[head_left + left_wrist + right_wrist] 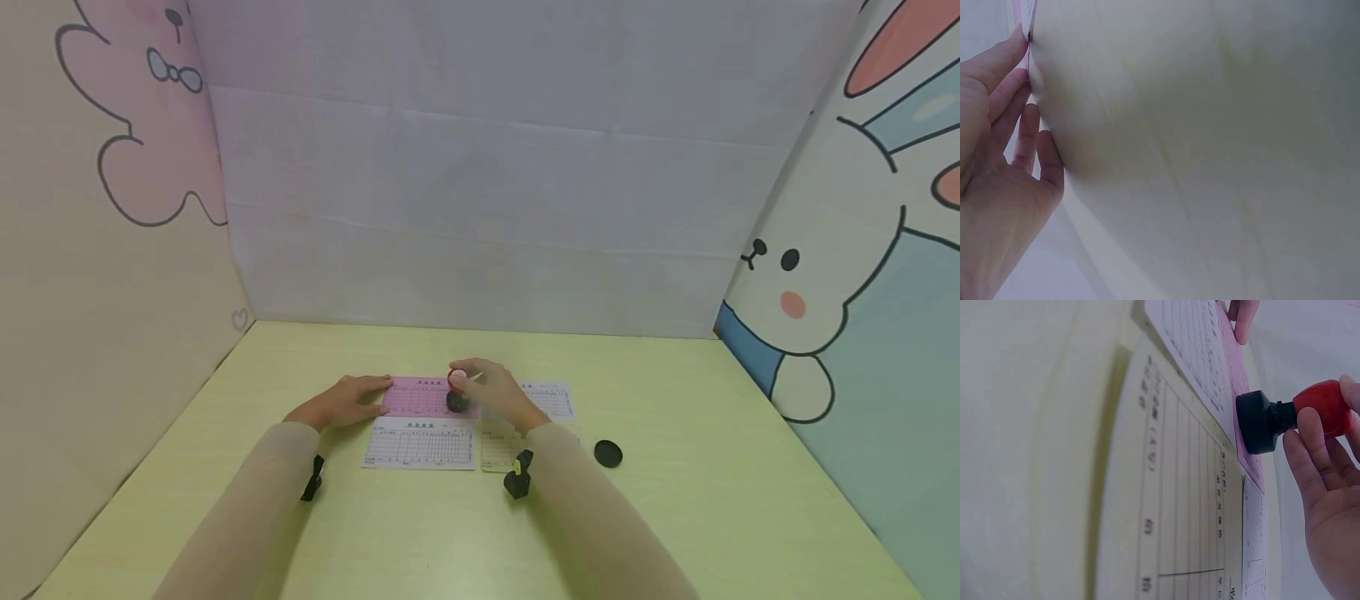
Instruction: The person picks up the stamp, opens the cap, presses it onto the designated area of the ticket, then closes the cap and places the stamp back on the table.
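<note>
My right hand grips the red handle of a self-inking stamp. The stamp's round black base stands upright against the right part of a pink printed form. At that form's left edge, my left hand rests with thumb and fingers spread, the tips on the paper's border. In the left wrist view, the left fingers are extended along the edge of the paper. The right wrist view shows the right thumb and fingers bent around the stamp's red handle.
A white form lies in front of the pink one. Right of it is a pale yellow form, partly hidden by my right arm. Another white form lies behind it. A round black cap lies on the table's right side.
</note>
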{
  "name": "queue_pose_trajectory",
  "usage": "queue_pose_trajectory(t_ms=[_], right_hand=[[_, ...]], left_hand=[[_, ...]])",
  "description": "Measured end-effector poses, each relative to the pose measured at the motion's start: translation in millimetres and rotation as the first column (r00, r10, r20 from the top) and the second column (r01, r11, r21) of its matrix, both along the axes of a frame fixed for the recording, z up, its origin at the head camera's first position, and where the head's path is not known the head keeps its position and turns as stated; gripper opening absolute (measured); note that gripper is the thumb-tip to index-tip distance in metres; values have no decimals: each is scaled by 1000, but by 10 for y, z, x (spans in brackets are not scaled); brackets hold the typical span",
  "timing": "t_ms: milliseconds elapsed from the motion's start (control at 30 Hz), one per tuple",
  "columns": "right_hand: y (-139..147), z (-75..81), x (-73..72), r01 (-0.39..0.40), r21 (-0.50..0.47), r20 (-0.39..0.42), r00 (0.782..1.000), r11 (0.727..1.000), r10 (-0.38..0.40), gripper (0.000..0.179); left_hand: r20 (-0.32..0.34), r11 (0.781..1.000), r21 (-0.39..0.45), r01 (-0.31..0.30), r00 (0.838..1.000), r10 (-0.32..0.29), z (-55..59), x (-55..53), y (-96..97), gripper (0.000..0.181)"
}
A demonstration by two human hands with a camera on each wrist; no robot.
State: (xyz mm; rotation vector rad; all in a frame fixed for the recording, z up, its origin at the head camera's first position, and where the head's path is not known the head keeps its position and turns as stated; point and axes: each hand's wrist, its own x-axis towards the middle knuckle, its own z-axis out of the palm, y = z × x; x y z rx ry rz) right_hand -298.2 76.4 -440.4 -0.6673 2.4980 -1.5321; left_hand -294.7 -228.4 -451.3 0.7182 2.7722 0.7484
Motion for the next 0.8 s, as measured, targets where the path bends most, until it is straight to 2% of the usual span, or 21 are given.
queue_pose_trajectory(t_ms=[367, 600, 800], right_hand=[[-11, 31, 40, -3, 44, -13, 1000, 999, 3, 46], [-53, 15, 71, 41, 65, -24, 999, 997, -40, 43], [-91, 29, 96, 68, 84, -64, 996, 994, -63, 41]], left_hand=[[-3, 1000, 19, -3, 1000, 3, 43, 60, 31, 58], [0, 1000, 16, -5, 1000, 5, 65, 87, 41, 58], [2, 1000, 13, -11, 1000, 11, 74, 98, 38, 59]])
